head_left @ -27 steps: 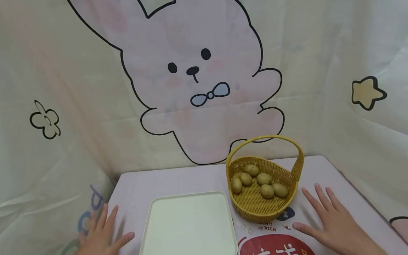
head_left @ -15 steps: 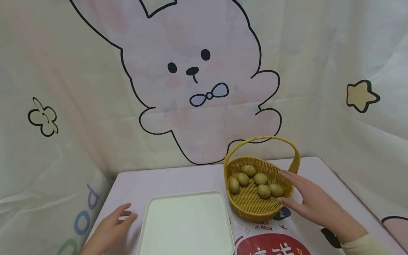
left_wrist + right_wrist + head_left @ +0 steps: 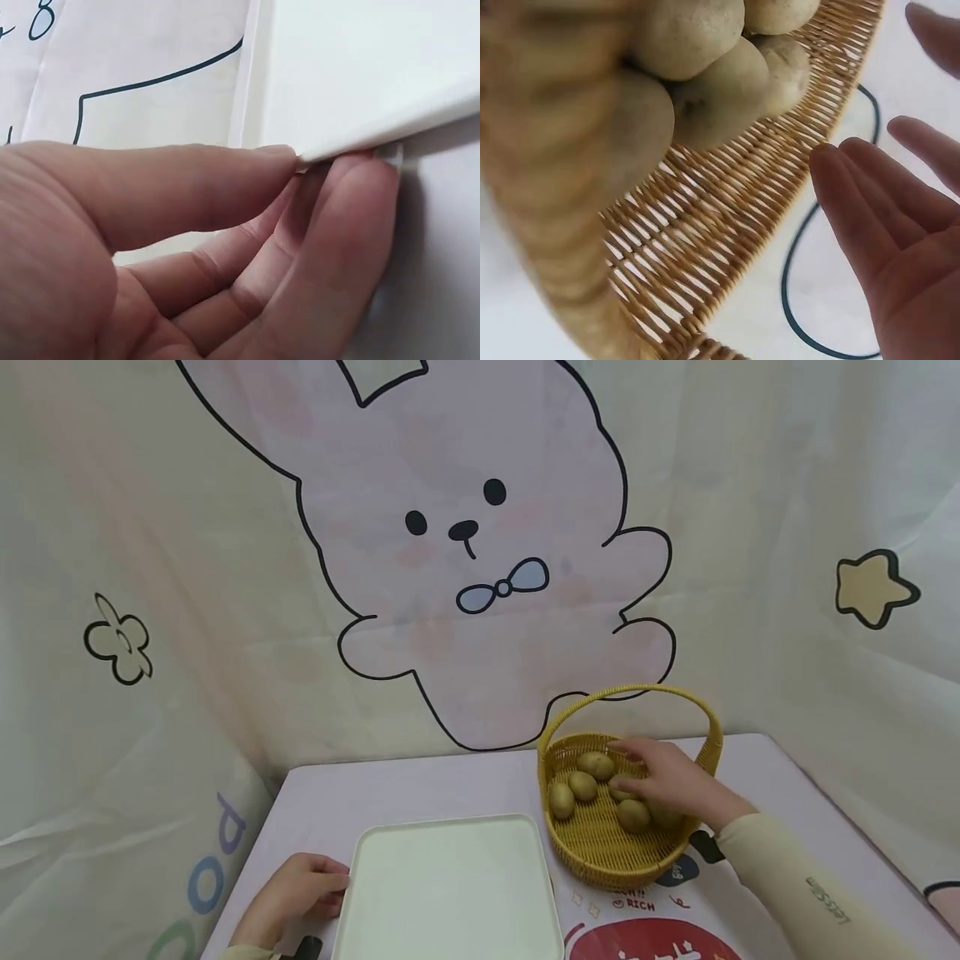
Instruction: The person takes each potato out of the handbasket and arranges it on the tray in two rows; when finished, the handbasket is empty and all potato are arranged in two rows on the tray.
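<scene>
A white square tray (image 3: 450, 893) with a low rim lies at the front of the table. At its left side my left hand (image 3: 296, 893) grips the edge; in the left wrist view the thumb (image 3: 225, 176) lies on the rim while curled fingers go under it. My right hand (image 3: 671, 781) reaches under the handle of a yellow woven basket (image 3: 607, 875), its fingers spread above the potatoes (image 3: 596, 766). One potato (image 3: 622, 788) is partly covered by that hand. The right wrist view shows the right hand (image 3: 907, 240) with extended fingers and nothing in its grasp, beside the basket rim.
The basket's tall arched handle (image 3: 633, 688) rises over the right hand's fingers. A pale tablecloth (image 3: 420, 789) with a red print (image 3: 645, 939) covers the table. Behind hangs a cloth with a rabbit drawing (image 3: 480, 643), with more cloth at both sides.
My left hand has moved right from beside the tray and taken hold of its edge. My right hand has moved left from the table into the basket's opening, over the potatoes.
</scene>
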{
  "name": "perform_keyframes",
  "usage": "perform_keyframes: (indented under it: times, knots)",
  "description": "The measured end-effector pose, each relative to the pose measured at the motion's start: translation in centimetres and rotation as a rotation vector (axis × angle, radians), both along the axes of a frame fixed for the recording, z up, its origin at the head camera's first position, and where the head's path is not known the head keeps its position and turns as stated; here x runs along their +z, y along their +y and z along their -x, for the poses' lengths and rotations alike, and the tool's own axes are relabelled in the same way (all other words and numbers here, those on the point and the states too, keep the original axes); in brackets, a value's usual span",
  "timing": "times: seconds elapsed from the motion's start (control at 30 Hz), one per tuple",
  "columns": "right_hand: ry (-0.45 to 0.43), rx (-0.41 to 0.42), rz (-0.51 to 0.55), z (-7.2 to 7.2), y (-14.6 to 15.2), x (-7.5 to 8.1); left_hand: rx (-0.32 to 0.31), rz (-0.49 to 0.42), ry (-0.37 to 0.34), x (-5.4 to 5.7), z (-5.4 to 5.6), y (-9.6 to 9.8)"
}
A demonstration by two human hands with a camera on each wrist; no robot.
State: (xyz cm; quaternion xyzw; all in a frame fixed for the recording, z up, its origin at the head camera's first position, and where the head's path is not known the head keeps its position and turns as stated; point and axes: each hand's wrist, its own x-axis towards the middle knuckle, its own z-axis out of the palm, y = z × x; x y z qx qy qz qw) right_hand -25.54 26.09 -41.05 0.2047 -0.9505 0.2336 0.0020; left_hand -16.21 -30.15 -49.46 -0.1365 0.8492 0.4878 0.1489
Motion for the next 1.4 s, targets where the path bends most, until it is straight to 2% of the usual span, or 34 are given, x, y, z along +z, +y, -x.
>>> perform_keyframes:
  times: [0.13, 0.27, 0.5, 0.7, 0.8, 1.0, 1.17, 1.3, 1.4]
  knots:
    - [-0.054, 0.015, -0.008, 1.3, -0.3, 0.5, -0.066, -0.03, 0.001, 0.0, 0.2, -0.7]
    - [-0.083, 0.01, -0.012, 2.0, -0.6, 1.2, -0.103, -0.057, 0.0, 0.1, 0.4, -1.2]
    - [-0.156, 0.023, -0.026, 3.4, -1.6, 0.9, -0.127, -0.119, -0.024, 0.2, 0.4, -1.7]
    - [-0.126, 0.027, -0.095, 4.7, -2.1, -0.1, -0.154, -0.16, -0.037, -0.1, 0.5, -2.0]
    - [-0.139, 0.02, -0.11, 5.1, -2.1, -0.7, -0.171, -0.168, -0.035, -0.5, 0.5, -2.2]
    - [-0.167, 0.022, -0.092, 5.6, -1.9, -1.5, -0.18, -0.186, -0.026, -1.0, 0.4, -2.2]
    - [-0.145, 0.038, -0.098, 5.9, -1.5, -2.0, -0.17, -0.206, -0.035, -1.1, 0.2, -1.8]
    - [-0.135, 0.031, -0.082, 6.1, -2.0, -2.3, -0.173, -0.205, -0.039, -1.2, 0.1, -2.3]
    - [-0.112, 0.035, -0.077, 6.1, -1.8, -2.3, -0.185, -0.207, -0.043, -1.5, 0.3, -2.2]
